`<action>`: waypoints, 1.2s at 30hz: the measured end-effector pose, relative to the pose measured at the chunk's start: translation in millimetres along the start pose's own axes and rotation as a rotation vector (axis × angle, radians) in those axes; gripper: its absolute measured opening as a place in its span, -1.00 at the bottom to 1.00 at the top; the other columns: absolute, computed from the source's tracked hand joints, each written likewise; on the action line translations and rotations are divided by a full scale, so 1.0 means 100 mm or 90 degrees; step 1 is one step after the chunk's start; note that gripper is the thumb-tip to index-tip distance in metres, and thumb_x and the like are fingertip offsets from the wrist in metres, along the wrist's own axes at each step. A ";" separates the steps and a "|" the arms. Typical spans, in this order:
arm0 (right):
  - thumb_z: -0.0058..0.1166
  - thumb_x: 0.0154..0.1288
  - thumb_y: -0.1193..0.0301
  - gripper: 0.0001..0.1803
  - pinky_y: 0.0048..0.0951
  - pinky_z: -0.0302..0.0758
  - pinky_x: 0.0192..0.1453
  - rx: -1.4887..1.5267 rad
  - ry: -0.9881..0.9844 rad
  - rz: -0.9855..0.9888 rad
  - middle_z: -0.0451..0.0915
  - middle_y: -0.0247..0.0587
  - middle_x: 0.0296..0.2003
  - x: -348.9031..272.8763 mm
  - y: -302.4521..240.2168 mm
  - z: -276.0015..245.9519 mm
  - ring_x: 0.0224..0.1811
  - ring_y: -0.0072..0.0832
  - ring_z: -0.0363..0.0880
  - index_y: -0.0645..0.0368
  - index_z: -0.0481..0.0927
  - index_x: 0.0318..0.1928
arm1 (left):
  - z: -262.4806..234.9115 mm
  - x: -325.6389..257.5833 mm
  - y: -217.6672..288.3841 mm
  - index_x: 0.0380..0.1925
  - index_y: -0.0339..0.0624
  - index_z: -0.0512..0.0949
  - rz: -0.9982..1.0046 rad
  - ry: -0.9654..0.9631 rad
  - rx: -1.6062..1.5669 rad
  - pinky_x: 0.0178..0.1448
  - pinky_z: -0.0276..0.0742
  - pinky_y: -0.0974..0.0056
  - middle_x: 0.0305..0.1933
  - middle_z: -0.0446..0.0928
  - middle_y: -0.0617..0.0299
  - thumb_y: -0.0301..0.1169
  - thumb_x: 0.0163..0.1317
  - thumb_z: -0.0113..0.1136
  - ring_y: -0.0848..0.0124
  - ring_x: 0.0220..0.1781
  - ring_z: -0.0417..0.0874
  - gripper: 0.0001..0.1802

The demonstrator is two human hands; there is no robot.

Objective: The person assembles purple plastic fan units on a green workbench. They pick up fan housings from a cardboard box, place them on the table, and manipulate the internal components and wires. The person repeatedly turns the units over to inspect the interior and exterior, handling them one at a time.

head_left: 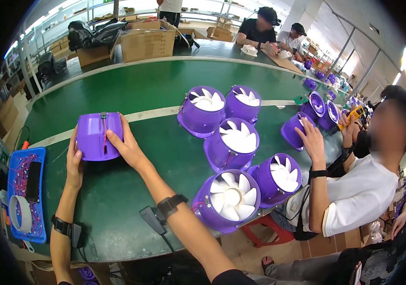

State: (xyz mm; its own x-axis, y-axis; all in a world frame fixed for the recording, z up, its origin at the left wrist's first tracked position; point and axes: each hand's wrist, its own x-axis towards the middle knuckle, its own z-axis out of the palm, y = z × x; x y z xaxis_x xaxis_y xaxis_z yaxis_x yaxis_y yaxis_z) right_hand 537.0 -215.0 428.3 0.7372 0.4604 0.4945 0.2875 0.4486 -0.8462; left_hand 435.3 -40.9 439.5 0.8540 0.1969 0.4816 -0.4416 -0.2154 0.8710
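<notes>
A purple fan housing (pixel 90 138) is held between my two hands above the left part of the green table. Its side carries a small green circuit board (pixel 103 115) at the upper edge, with a red wire running down from it. My left hand (pixel 73 160) grips the housing's left side. From the right, my right hand (pixel 128 143) wraps round it, the thumb lying on the front beside the wire. The inside of the housing and most of my fingertips are hidden.
Several purple fans with white blades, one at the front (pixel 233 195), stand right of my forearm. A blue tray (pixel 42 190) of wires and a white ring (pixel 20 213) lies left. At right, a co-worker's hand (pixel 312 140) touches another purple housing (pixel 292 133). Cardboard boxes (pixel 147 43) stand behind.
</notes>
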 end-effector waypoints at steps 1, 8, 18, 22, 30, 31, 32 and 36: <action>0.02 0.37 0.01 -0.09 -0.28 0.09 0.45 0.006 0.000 -0.011 0.21 0.22 0.32 0.00 0.00 0.00 0.40 -0.14 0.20 0.35 -0.09 0.43 | 0.01 0.00 0.00 0.44 -0.30 0.00 0.003 -0.001 0.001 0.54 -0.10 0.18 0.50 0.03 -0.01 0.15 0.17 0.08 0.21 0.53 0.04 0.02; -0.19 0.47 -0.02 -0.21 -0.31 0.08 0.45 0.023 0.011 -0.001 0.25 0.16 0.30 0.00 -0.04 0.01 0.41 -0.18 0.18 0.33 0.01 0.41 | 0.01 0.00 -0.01 0.44 -0.28 0.01 0.000 0.011 0.016 0.53 -0.08 0.17 0.49 0.05 -0.01 0.20 0.12 0.17 0.20 0.52 0.08 0.08; -0.21 0.47 0.04 -0.24 -0.33 -0.10 0.52 -0.002 -0.016 0.055 0.12 0.01 0.39 0.03 0.03 -0.01 0.47 -0.27 0.01 0.35 0.02 0.42 | -0.07 -0.04 0.09 0.43 -0.29 0.03 0.024 -0.006 0.111 0.50 -0.03 0.18 0.45 0.15 -0.03 0.12 0.15 0.19 0.21 0.49 0.12 0.02; 0.00 0.36 0.00 -0.11 -0.29 -0.05 0.50 -0.069 -0.026 0.002 0.14 0.05 0.35 -0.04 0.00 -0.08 0.45 -0.24 0.04 0.31 -0.04 0.43 | 0.01 0.03 0.09 0.41 -0.24 0.08 0.009 -0.025 0.025 0.45 0.09 0.10 0.42 0.16 -0.02 -0.11 0.16 0.23 0.18 0.43 0.21 -0.11; -0.16 0.45 0.00 -0.20 -0.32 0.02 0.47 -0.145 -0.037 -0.031 0.17 0.03 0.35 -0.03 0.02 0.01 0.41 -0.27 0.13 0.35 0.01 0.42 | -0.06 0.00 0.17 0.38 -0.18 0.10 -0.078 -0.003 -0.113 0.40 0.16 0.16 0.29 0.30 -0.03 -0.12 0.27 0.11 0.23 0.33 0.32 -0.24; -0.20 0.47 0.00 -0.23 -0.33 0.05 0.46 -0.134 -0.035 -0.017 0.19 0.00 0.34 -0.04 0.01 0.00 0.40 -0.29 0.16 0.33 0.03 0.42 | -0.03 0.01 0.18 0.38 -0.20 0.09 -0.090 -0.001 -0.120 0.41 0.12 0.17 0.31 0.28 -0.03 -0.09 0.25 0.09 0.23 0.35 0.30 -0.21; -0.25 0.49 0.01 -0.26 -0.33 0.08 0.45 -0.098 -0.030 0.010 0.21 -0.03 0.33 -0.04 0.00 -0.01 0.38 -0.31 0.18 0.32 0.06 0.41 | -0.02 0.01 0.18 0.38 -0.23 0.07 -0.102 -0.001 -0.129 0.43 0.09 0.17 0.33 0.25 -0.03 -0.05 0.24 0.07 0.23 0.37 0.28 -0.19; -0.41 0.55 0.03 -0.35 -0.37 0.20 0.40 0.036 0.009 0.127 0.29 -0.15 0.30 -0.02 0.02 -0.02 0.33 -0.40 0.28 0.26 0.16 0.39 | -0.05 -0.01 0.13 0.38 -0.25 0.06 -0.102 0.006 -0.147 0.43 0.09 0.19 0.33 0.23 0.01 -0.03 0.25 0.04 0.26 0.38 0.25 -0.18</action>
State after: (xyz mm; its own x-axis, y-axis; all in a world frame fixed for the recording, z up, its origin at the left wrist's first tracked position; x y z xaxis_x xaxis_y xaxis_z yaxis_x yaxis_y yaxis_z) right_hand 537.3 -216.1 425.6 0.7850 0.5332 0.3155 0.1007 0.3927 -0.9141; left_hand 427.5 -39.2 451.1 0.9156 0.2197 0.3367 -0.3537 0.0422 0.9344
